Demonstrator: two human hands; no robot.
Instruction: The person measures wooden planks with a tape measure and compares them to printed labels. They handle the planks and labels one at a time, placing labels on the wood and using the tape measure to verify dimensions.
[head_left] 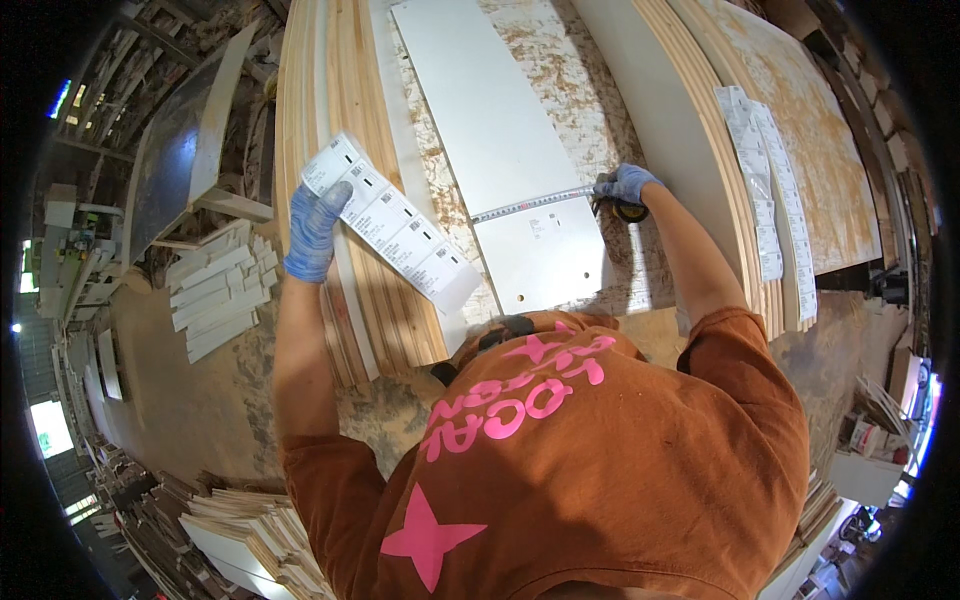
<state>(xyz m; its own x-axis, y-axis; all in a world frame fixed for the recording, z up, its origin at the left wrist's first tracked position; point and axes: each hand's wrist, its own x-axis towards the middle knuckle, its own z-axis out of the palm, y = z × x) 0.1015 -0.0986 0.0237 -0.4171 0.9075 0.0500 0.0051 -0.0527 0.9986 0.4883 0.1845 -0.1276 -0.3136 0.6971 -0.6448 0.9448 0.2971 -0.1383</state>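
Observation:
My left hand (314,232), in a blue glove, grips a long strip of white printed labels (408,222), thumb on top. The strip slants over the stacked boards on the left. My right hand (626,185), gloved too, is closed at the right edge of a long white panel (490,105), holding a tape measure (632,212). Its blade (530,204) lies extended across the panel's width. Closer to me on the panel are a small label (547,226) and two holes near its end. The fingertips of my right hand are partly hidden.
Tall stacks of boards flank the panel, one on the left (345,90) and one on the right (680,110). More label strips (768,190) lie on the right stack. White slats (222,285) are piled on the left, and further boards (240,535) stand at lower left.

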